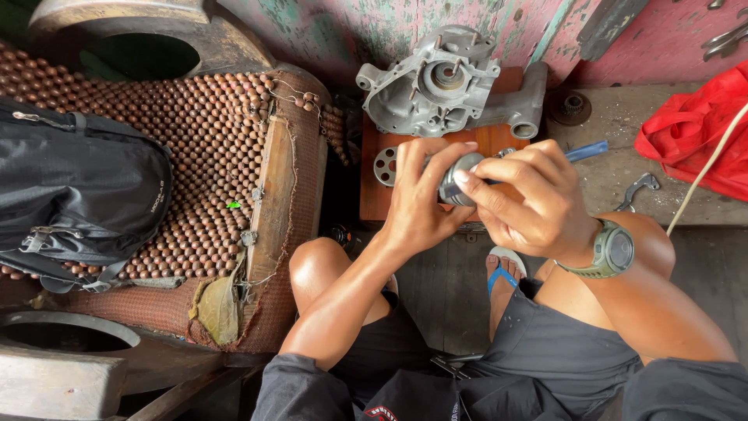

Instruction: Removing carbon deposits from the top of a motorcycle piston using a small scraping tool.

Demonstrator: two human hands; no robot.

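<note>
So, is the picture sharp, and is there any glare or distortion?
Head view: soft daylight, no hard shadows; the hands, left hand and right hand, and the metal cylinder are sharp; the engine casing shows mild sheen; the edges bend slightly from the wide lens.

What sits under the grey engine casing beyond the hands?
The grey engine casing rests on a reddish-brown wooden board. A round perforated metal disc also lies on the board. The left hand and right hand cover the board's middle, holding a small metal cylinder.

a repair workshop: engine casing (448,86), wrenches (723,39).
</note>
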